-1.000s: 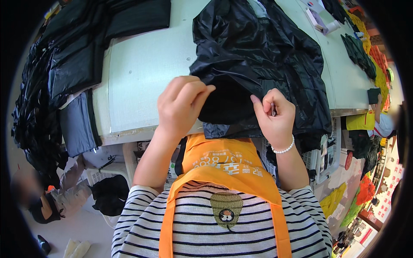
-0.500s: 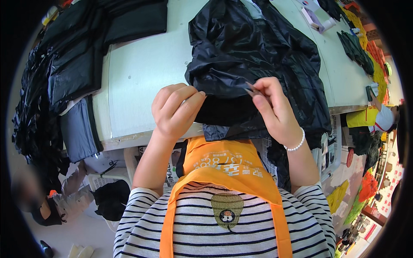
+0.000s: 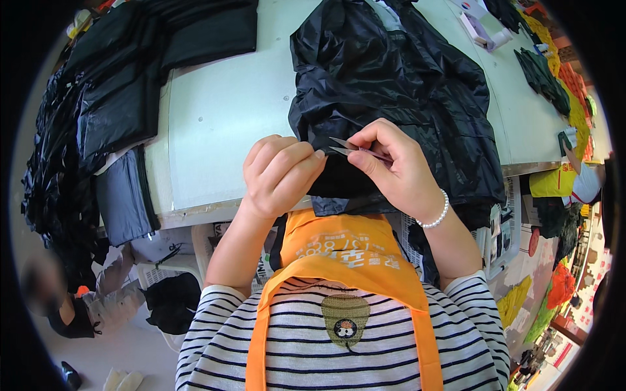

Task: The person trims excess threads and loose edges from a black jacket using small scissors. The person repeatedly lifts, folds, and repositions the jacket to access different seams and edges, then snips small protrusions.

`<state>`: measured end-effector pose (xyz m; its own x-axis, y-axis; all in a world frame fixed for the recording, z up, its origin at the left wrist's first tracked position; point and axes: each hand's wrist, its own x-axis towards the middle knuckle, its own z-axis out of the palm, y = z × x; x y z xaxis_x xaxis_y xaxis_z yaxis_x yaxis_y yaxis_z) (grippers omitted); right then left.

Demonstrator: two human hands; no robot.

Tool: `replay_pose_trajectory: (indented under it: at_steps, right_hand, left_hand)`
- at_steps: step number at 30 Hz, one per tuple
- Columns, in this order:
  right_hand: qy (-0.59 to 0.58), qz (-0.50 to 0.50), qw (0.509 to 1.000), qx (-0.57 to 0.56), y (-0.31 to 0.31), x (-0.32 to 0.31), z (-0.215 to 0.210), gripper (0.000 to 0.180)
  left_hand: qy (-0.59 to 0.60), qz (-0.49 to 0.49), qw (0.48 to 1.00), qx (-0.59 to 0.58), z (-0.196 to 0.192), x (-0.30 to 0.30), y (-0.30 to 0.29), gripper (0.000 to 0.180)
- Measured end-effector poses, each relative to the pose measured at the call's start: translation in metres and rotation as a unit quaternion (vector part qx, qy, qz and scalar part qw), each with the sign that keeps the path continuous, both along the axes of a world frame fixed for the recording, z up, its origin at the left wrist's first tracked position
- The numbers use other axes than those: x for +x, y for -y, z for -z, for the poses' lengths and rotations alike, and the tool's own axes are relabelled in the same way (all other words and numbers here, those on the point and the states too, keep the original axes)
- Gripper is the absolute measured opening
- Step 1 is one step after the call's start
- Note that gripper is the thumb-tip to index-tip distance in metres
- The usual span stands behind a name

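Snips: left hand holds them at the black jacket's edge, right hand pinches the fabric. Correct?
Hands are swapped. In the head view the right hand holds the snips at the black jacket's edge, and the left hand pinches the fabric.

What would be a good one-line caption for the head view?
Left hand pinches black jacket edge while right hand holds small metal snips to it at a pale table.
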<state>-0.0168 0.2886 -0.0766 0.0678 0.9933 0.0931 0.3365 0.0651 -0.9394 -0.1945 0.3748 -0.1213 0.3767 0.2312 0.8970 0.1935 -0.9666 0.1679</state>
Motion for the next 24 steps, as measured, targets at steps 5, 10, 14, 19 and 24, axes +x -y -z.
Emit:
replay_pose_trajectory:
  at_steps: [5, 10, 14, 19, 24]
  right_hand:
    - [-0.003, -0.022, 1.0, -0.013, -0.004, 0.001, -0.003, 0.016]
    - [0.017, -0.032, 0.999, -0.015, -0.007, 0.009, -0.002, 0.016]
    - [0.02, 0.001, 1.0, -0.007, -0.002, 0.018, 0.009, 0.016]
    - [0.057, 0.091, 0.993, 0.049, 0.018, 0.037, 0.042, 0.033]
    - [0.241, 0.216, 0.945, -0.043, 0.077, 0.125, 0.101, 0.015]
  left_hand:
    - [-0.027, 0.013, 1.0, 0.003, -0.001, -0.002, -0.001, 0.025]
    - [-0.054, 0.024, 0.998, 0.022, -0.001, -0.002, -0.003, 0.023]
    - [-0.068, 0.019, 0.998, -0.008, 0.004, 0.007, 0.003, 0.023]
    - [-0.191, -0.013, 0.96, -0.206, 0.042, -0.023, 0.007, 0.018]
    - [-0.438, -0.076, 0.77, -0.457, 0.057, -0.036, 0.029, 0.023]
